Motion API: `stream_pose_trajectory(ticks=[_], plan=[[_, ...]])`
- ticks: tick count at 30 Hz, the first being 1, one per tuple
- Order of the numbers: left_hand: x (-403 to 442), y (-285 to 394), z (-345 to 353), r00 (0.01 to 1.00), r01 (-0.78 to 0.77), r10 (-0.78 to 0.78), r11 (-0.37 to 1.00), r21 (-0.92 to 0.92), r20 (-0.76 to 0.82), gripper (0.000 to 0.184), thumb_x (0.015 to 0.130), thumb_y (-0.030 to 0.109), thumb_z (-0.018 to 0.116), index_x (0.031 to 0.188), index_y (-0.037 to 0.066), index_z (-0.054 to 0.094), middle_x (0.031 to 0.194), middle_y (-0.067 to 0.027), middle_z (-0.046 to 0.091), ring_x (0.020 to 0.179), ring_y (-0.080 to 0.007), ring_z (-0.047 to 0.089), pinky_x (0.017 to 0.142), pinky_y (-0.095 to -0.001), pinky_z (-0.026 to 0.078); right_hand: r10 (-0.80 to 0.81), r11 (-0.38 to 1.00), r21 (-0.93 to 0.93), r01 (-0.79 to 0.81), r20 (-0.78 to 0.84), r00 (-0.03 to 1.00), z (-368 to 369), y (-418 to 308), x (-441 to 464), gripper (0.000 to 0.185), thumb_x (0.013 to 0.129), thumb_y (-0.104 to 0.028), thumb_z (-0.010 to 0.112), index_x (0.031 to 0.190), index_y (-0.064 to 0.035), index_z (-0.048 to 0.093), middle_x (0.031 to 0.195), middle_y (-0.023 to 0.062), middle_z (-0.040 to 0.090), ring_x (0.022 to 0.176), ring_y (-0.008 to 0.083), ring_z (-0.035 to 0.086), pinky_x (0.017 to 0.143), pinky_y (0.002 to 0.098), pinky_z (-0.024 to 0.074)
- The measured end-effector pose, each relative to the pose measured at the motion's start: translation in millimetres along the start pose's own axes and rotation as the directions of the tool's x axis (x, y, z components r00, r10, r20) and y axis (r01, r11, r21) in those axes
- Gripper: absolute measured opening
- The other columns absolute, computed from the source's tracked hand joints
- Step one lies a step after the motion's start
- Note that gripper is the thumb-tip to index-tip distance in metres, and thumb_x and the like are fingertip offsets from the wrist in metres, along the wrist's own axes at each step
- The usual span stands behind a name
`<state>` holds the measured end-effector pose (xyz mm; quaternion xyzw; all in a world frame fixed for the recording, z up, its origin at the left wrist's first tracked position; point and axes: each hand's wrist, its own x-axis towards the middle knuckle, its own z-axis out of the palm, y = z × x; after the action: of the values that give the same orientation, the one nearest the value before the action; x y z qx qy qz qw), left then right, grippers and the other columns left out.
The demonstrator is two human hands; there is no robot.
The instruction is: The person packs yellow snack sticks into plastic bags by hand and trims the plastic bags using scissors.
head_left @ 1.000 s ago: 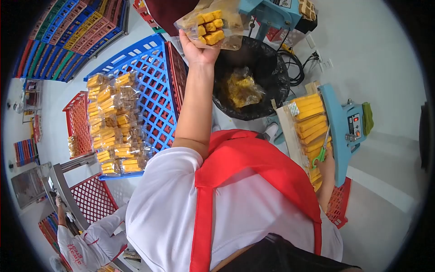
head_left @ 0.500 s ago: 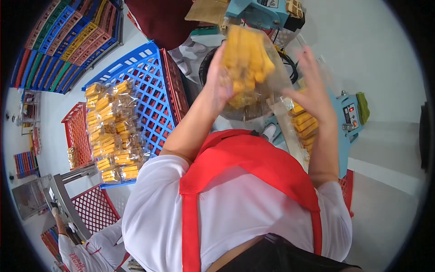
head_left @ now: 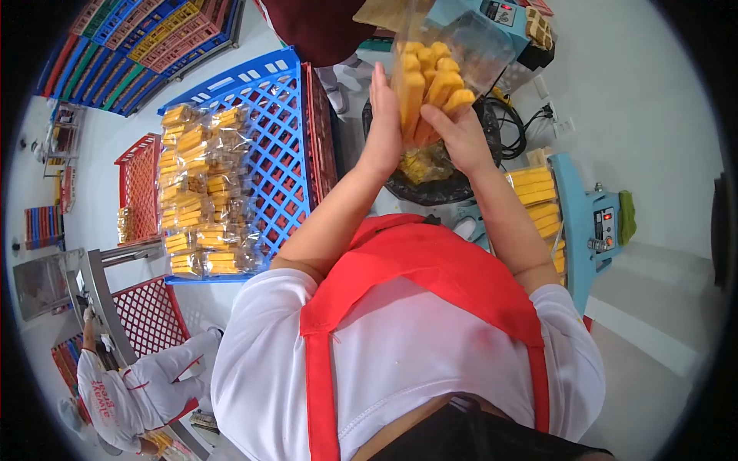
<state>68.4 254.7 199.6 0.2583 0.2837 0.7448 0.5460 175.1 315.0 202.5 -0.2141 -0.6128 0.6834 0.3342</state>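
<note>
A clear bag of yellow sticks [head_left: 434,81] is upright between my two hands, its loose plastic top spreading above the sticks. My left hand [head_left: 384,127] lies along the bag's left side, fingers stretched out. My right hand [head_left: 461,138] presses on the lower right of the bag, thumb across its front. Below the hands is a black-lined bin [head_left: 438,190] with a crumpled bag of yellow pieces [head_left: 424,163] in it. Packed yellow bags [head_left: 188,200] lie in rows on a blue crate [head_left: 269,154] at the left.
At the right stands a light-blue sealing machine [head_left: 588,223] with yellow bags [head_left: 538,200] beside it. Another blue machine [head_left: 492,23] is at the top. A person in maroon [head_left: 319,27] stands ahead; a co-worker in white [head_left: 138,388] is at the lower left. Stacked crates [head_left: 138,54] fill the upper left.
My right hand has come up from the bags at the sealing machine, where green scissors were, to the held bag. The bag has turned upright, with both hands now against it.
</note>
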Motion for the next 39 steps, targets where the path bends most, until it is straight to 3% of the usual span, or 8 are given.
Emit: stream_pose_trajectory(ticks=[3,11,16,18,21,31,35,39], plan=[[2.6,-2.9,-20.5,0.838,-0.440,0.372,0.027,0.898,0.400,0.105,0.063,0.049,0.064,0.133,0.002,0.002,0.127,-0.0242,0.025,0.117,-0.0363,0.029,0.094,-0.0387,0.028,-0.048,0.992,0.117,0.052,-0.032,0.998,4.7,-9.5,0.7,0.048,0.082,-0.024,0.055,0.119,-0.0003,0.037,0.113,0.0062,0.048,0.104,0.0139,0.045,0.089,0.0279,0.0348],[-2.0,2.0,-8.4,0.989,0.032,-0.054,0.987,0.159,0.134,0.064,0.078,0.021,0.060,0.127,0.006,0.022,0.115,-0.0092,0.044,0.103,-0.0212,0.049,0.087,-0.0312,0.040,-0.449,0.567,-0.659,0.495,0.257,0.856,-24.8,-44.8,2.3,0.064,0.079,-0.041,0.048,0.128,-0.0031,0.031,0.132,0.0215,0.027,0.125,0.0295,0.024,0.101,0.0419,0.0159],[-9.8,-15.0,13.2,0.908,0.409,-0.371,0.887,-0.214,0.195,0.052,0.085,0.039,0.043,0.124,0.008,0.031,0.121,-0.0113,0.043,0.108,-0.0274,0.046,0.088,-0.0396,0.040,-0.251,0.479,-0.777,0.408,0.324,0.912,-34.5,-42.9,51.3,0.045,0.079,-0.032,0.053,0.111,0.0004,0.050,0.116,0.0162,0.048,0.112,0.0213,0.044,0.091,0.0287,0.0338],[-0.5,-15.2,11.7,0.782,0.624,-0.461,0.573,-0.532,0.420,0.049,0.087,0.044,0.034,0.121,0.008,0.040,0.120,-0.0120,0.044,0.105,-0.0267,0.048,0.087,-0.0419,0.039,0.500,0.827,-0.422,-0.372,0.248,0.830,-41.5,-26.0,67.8,0.033,0.078,-0.035,0.055,0.087,-0.0032,0.058,0.085,0.0069,0.059,0.077,0.0140,0.056,0.066,0.0240,0.0437],[0.3,-21.5,4.5,0.758,0.635,-0.576,0.546,-0.546,0.305,0.050,0.087,0.046,0.031,0.118,0.008,0.043,0.117,-0.0113,0.047,0.103,-0.0258,0.048,0.083,-0.0420,0.041,0.701,0.694,-0.329,-0.640,0.108,0.705,-34.0,-19.1,60.3,0.031,0.076,-0.039,0.057,0.072,-0.0078,0.055,0.065,-0.0015,0.054,0.053,0.0076,0.049,0.048,0.0233,0.0390],[-2.8,-33.4,-24.0,0.762,0.646,-0.451,0.481,-0.592,0.465,0.046,0.088,0.040,0.032,0.119,0.008,0.041,0.117,-0.0119,0.047,0.104,-0.0273,0.048,0.088,-0.0430,0.038,0.673,0.728,-0.341,-0.594,0.195,0.713,-24.8,-4.8,63.9,0.036,0.078,-0.041,0.053,0.077,-0.0046,0.056,0.067,0.0010,0.055,0.057,0.0110,0.052,0.053,0.0247,0.0414],[-15.2,-37.8,-62.8,0.829,0.559,-0.326,0.494,-0.666,0.455,0.053,0.085,0.037,0.043,0.125,0.003,0.035,0.126,-0.0135,0.041,0.115,-0.0271,0.041,0.097,-0.0421,0.030,0.092,0.365,-0.924,0.111,0.154,0.984,5.7,-37.6,42.7,0.055,0.081,-0.041,0.049,0.109,0.0057,0.048,0.108,0.0132,0.053,0.098,0.0211,0.051,0.085,0.0279,0.0380],[-49.9,-16.6,-95.5,0.804,0.589,-0.427,0.474,-0.655,0.414,0.053,0.079,0.027,0.054,0.123,0.002,0.038,0.126,-0.0140,0.041,0.114,-0.0269,0.042,0.098,-0.0405,0.028,0.135,0.804,-0.588,-0.082,0.048,0.990,-6.4,-47.3,48.5,0.058,0.076,-0.035,0.059,0.115,0.0059,0.044,0.105,0.0152,0.055,0.096,0.0209,0.052,0.084,0.0286,0.0381]])
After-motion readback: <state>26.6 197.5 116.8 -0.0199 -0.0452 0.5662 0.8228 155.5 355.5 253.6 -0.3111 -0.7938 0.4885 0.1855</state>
